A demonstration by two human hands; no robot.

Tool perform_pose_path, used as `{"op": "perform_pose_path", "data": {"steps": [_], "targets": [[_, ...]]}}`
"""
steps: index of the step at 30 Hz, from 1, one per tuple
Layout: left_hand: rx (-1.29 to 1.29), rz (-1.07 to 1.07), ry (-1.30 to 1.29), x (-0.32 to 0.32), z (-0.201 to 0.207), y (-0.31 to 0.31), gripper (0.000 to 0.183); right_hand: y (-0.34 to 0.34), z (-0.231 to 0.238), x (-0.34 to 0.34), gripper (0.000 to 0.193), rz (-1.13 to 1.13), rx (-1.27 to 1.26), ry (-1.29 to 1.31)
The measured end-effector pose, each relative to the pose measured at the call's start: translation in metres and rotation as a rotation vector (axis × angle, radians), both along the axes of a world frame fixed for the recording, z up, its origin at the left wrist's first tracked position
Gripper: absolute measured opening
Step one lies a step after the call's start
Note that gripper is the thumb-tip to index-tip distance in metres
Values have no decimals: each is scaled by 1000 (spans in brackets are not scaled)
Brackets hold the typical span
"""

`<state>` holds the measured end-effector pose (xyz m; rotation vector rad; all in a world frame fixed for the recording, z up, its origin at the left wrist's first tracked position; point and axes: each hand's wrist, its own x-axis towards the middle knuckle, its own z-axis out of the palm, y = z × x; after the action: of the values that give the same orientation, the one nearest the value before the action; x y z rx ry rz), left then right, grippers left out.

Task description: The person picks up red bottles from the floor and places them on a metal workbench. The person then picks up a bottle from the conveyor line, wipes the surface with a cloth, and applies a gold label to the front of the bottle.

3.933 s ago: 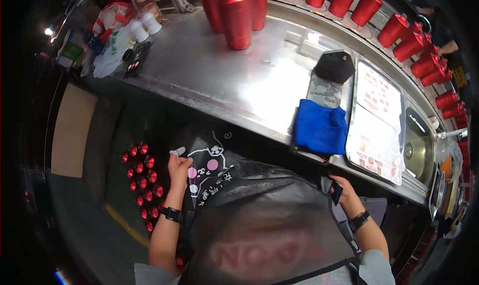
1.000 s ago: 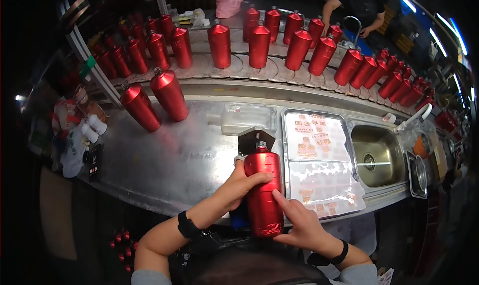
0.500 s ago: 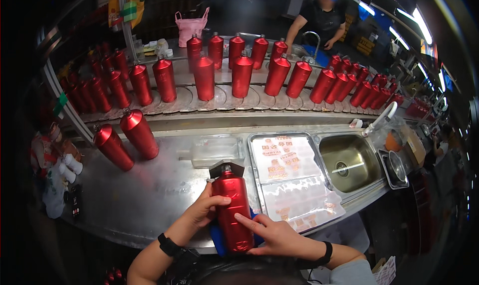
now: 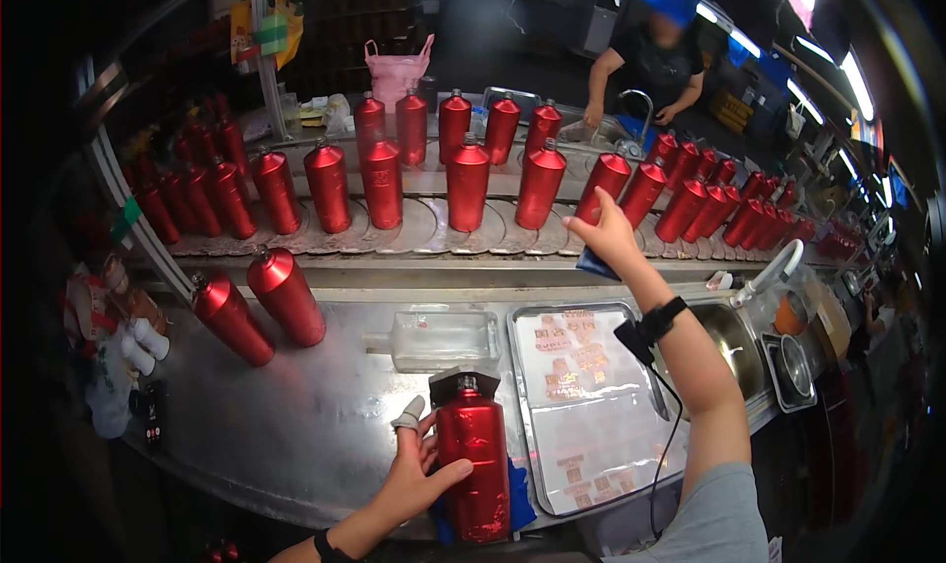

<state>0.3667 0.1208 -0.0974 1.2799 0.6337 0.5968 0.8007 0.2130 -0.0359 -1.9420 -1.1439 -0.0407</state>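
A shiny red bottle (image 4: pixel 473 464) with a bare threaded neck leans toward me at the near edge of the metal bench, its shoulder against a dark support (image 4: pixel 440 386). My left hand (image 4: pixel 419 474) grips its left side, thumb across the front; one raised finger wears a pale finger cot. My right hand (image 4: pixel 613 236) stretches out to the conveyor, thumb and forefinger apart, close to a red bottle (image 4: pixel 603 179) standing there. A blue cloth (image 4: pixel 595 264) hangs below that palm, seemingly held by the other fingers. More blue cloth (image 4: pixel 519 499) lies beside the near bottle.
Several red bottles stand along the slatted conveyor (image 4: pixel 503 238). Two more (image 4: pixel 286 295) stand on the bench at left. A clear container (image 4: pixel 445 342), a tray of printed transfer sheets (image 4: pixel 591 445) and a sink (image 4: pixel 724 341) line the bench. A co-worker (image 4: pixel 655 66) stands across.
My right hand has left the near bottle and reached forward to the conveyor. My left hand still holds the bottle. The conveyor bottles have shifted position.
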Motion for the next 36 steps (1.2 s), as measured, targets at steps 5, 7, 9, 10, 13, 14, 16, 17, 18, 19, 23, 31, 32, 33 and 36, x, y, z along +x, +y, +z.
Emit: {"op": "perform_pose_path", "data": {"steps": [5, 7, 9, 10, 13, 14, 16, 17, 18, 19, 23, 31, 32, 33, 36], "targets": [[-11, 189, 100, -50, 2, 17, 85, 85, 8, 57, 115, -232, -70, -134], [-11, 281, 129, -70, -1, 24, 82, 106, 7, 72, 120, -269, -97, -92], [-23, 357, 156, -84, -2, 32, 78, 123, 5, 86, 121, -299, -149, -54], [-61, 408, 128, -89, -4, 35, 76, 127, 5, 100, 115, -254, -249, -16], [-81, 508, 123, -105, -4, 41, 72, 135, -6, 93, 97, -357, -158, -67], [-49, 528, 132, -107, -3, 45, 70, 138, -6, 96, 91, -387, -120, -67], [-43, 551, 116, -109, -3, 50, 69, 135, -10, 99, 83, -405, -114, -80], [-41, 561, 116, -110, -1, 55, 68, 135, -11, 103, 82, -419, -121, -82], [-38, 572, 114, -111, 1, 58, 66, 135, -11, 106, 80, -434, -126, -87], [-38, 580, 110, -111, 4, 60, 65, 132, -14, 106, 78, -438, -103, -94], [-34, 580, 60, -116, 10, 66, 64, 108, -30, 107, 82, -478, -59, -79], [21, 556, 51, -144, 17, 80, 57, 46, -8, 111, 80, -365, -134, -212], [14, 595, 54, -142, 18, 77, 58, 51, -7, 116, 80, -387, -147, -219], [5, 613, 70, -140, 21, 74, 59, 55, -5, 110, 80, -391, -126, -198], [-22, 585, 66, -136, 20, 70, 58, 54, -6, 122, 80, -449, -84, -171]]}}
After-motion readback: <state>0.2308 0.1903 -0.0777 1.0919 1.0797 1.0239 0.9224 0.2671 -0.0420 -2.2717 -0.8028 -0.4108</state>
